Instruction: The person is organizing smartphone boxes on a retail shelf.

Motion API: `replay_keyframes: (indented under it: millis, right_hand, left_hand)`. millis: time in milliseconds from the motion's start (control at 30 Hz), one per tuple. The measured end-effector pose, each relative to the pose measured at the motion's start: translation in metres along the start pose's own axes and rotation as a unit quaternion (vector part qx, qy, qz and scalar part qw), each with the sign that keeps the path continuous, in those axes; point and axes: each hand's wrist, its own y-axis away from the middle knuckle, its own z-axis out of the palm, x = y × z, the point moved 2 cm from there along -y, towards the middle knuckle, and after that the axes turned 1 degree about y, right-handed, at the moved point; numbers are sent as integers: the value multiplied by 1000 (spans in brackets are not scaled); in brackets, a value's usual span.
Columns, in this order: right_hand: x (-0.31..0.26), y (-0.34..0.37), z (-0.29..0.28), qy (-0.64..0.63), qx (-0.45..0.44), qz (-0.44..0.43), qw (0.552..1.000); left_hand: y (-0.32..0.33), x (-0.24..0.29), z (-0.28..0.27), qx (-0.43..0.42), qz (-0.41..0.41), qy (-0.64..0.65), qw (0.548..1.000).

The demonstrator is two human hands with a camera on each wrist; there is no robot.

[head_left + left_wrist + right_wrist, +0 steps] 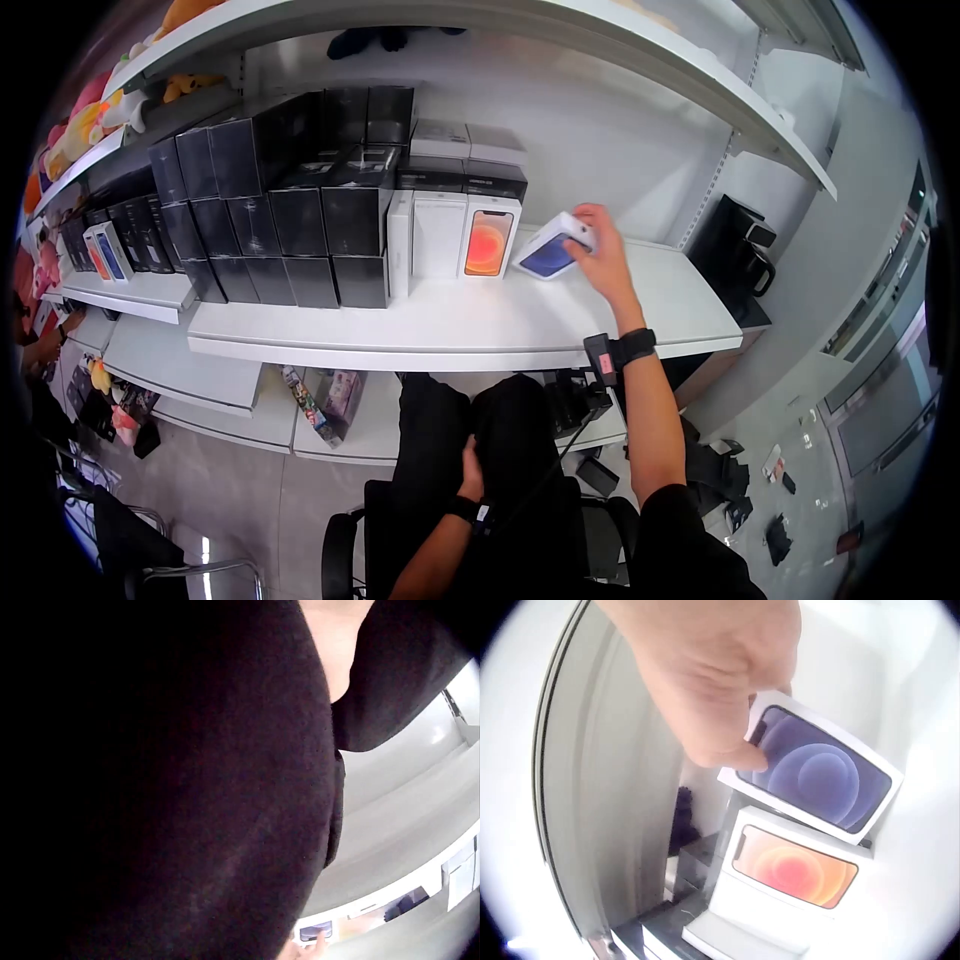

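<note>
My right hand grips a white phone box with a blue phone pictured on its front, thumb across the front face. The box is tilted, its lower corner close over the white shelf. In the right wrist view this blue-fronted phone box overlaps the top edge of a white box with an orange-red phone picture. That orange-red box stands upright on the shelf, left of the held one. My left hand rests between my thighs, partly hidden by the dark trousers.
Stacks of black boxes fill the left part of the shelf. Plain white boxes and small black-and-white boxes adjoin them. An upper shelf curves overhead, and a black coffee maker stands at the right end.
</note>
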Motion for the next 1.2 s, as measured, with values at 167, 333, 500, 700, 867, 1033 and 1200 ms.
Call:
replay_keyframes:
  millis: [167,333,500,700,867,1033,1200]
  right_hand:
    - [11,-28,52,125,-29,-47,991]
    - [31,-25,63,42,171,7,984]
    - [84,2,68,-264,90,256,926]
    - [93,16,78,-260,29,175,949]
    - [90,19,86,-228,24,181,957]
    - [64,22,80,-112,183,83,973]
    - [-31,3,61,109,199,-149,962]
  left_hand:
    - [-14,-8,-18,43,-10,39,998]
    - [29,19,35,16,-20,2,1000]
    - [41,25,42,63,-14,-14,998]
    - [9,13,12,53,-27,-1,998]
    - [23,14,18,41,-46,6,998]
    - [26,9,26,-35,17,-50,998]
    - [-16,-8,-18,-9,-17,-64,998]
